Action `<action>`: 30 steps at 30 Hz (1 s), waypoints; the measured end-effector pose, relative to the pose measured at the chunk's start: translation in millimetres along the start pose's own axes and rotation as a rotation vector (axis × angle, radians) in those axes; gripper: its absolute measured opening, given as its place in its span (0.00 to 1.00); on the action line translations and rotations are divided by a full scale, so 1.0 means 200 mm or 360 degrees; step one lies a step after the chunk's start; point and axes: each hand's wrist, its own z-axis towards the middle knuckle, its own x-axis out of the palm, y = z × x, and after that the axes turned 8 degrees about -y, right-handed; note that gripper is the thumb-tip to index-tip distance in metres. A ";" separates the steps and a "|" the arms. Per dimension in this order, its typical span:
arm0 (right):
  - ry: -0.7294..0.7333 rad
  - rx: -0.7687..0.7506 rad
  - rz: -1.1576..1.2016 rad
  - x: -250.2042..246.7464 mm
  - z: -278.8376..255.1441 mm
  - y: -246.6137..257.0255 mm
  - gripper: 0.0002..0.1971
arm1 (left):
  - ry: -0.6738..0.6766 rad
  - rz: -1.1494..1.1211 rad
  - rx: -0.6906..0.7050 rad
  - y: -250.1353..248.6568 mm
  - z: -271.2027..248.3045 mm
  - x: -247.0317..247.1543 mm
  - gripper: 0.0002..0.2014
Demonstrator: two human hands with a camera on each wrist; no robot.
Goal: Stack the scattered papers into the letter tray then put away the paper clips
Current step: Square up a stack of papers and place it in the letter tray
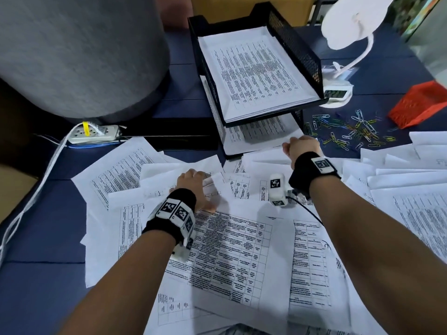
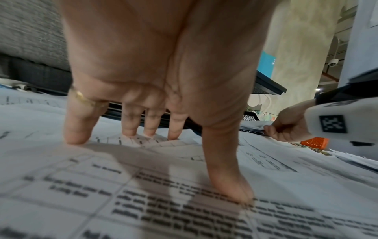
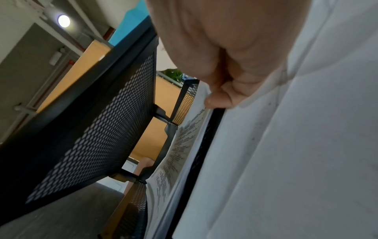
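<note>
Pinching a sheet's edge, the right hand (image 1: 300, 149) has its grip curled tight at the mouth of the letter tray's (image 1: 294, 48) lower tier. Left hand (image 1: 193, 183) is spread, fingertips (image 2: 77, 137) pressing down on the scattered papers (image 1: 232, 257) covering the bench (image 1: 43, 274). Upper tier already carries a stack. Paper clips (image 1: 348, 130) lie loose right of the tray, near a red basket (image 1: 420, 103).

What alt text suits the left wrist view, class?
A left hand presses spread fingertips onto printed papers covering a desk. Beyond, the right hand pinches a sheet near a black mesh tray.
</note>
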 end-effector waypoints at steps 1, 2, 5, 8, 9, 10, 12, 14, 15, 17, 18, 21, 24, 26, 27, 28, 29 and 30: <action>-0.0022 -0.0325 -0.0548 0.00 -0.01 0.01 0.20 | 0.0001 -0.0006 -0.0013 0.00 0.00 0.00 0.51; -0.0040 -0.0514 -0.0894 0.01 -0.04 0.04 0.20 | 0.0005 -0.0023 -0.0031 0.00 0.00 0.00 0.51; 0.0027 -0.0600 -0.1083 0.05 0.03 0.04 0.21 | 0.0002 -0.0046 -0.0058 -0.01 -0.01 0.00 0.51; 0.0131 -0.0640 -0.0982 0.06 0.09 0.03 0.22 | -0.0001 -0.0073 -0.0090 -0.02 -0.02 -0.02 0.51; 0.0151 -0.0673 -0.1058 0.06 0.10 0.02 0.23 | 0.0001 -0.0075 -0.0097 -0.02 -0.02 -0.02 0.51; 0.0198 -0.0722 -0.1046 0.05 0.13 0.01 0.26 | 0.0001 -0.0073 -0.0097 -0.02 -0.03 -0.02 0.51; 0.0260 -0.0243 -0.0279 0.05 0.08 0.04 0.26 | -0.0006 -0.0084 -0.0091 -0.03 -0.03 -0.02 0.50; 0.0213 -0.0044 0.0270 0.04 0.11 0.02 0.19 | -0.0005 -0.0106 -0.0089 -0.02 -0.04 -0.03 0.50; 0.0141 -0.0076 0.0257 0.02 0.10 0.01 0.16 | -0.0001 -0.0118 -0.0089 -0.02 -0.04 -0.02 0.50; 0.0104 -0.0102 0.0205 0.00 0.04 -0.03 0.10 | -0.0008 -0.0148 -0.0088 -0.02 -0.06 -0.03 0.50; 0.0085 -0.0121 0.0235 -0.01 0.01 -0.04 0.07 | -0.0019 -0.0172 -0.0090 -0.02 -0.07 -0.03 0.50; 0.0143 -0.0199 0.0253 -0.02 -0.15 -0.11 0.08 | -0.0084 -0.0244 -0.0109 -0.02 -0.12 -0.03 0.48; 0.0395 -0.0356 -0.0097 -0.05 -0.27 -0.24 0.06 | -0.0156 -0.0329 -0.0149 0.00 -0.23 -0.01 0.50; 0.0529 -0.0530 -0.0421 -0.07 -0.37 -0.30 0.05 | -0.0185 -0.0323 -0.0257 0.03 -0.29 0.00 0.52; 0.0590 -0.0603 -0.0570 -0.08 -0.42 -0.32 0.05 | -0.0204 -0.0313 -0.0348 0.06 -0.33 0.00 0.52; 0.0655 -0.0650 -0.0696 -0.09 -0.45 -0.33 0.08 | -0.0225 -0.0327 -0.0450 0.09 -0.35 0.01 0.53; 0.0726 -0.0688 -0.0810 -0.10 -0.49 -0.35 0.11 | -0.0240 -0.0366 -0.0552 0.13 -0.38 0.01 0.53; 0.0795 -0.0722 -0.0914 -0.10 -0.52 -0.36 0.14 | -0.0241 -0.0404 -0.0622 0.16 -0.39 0.01 0.54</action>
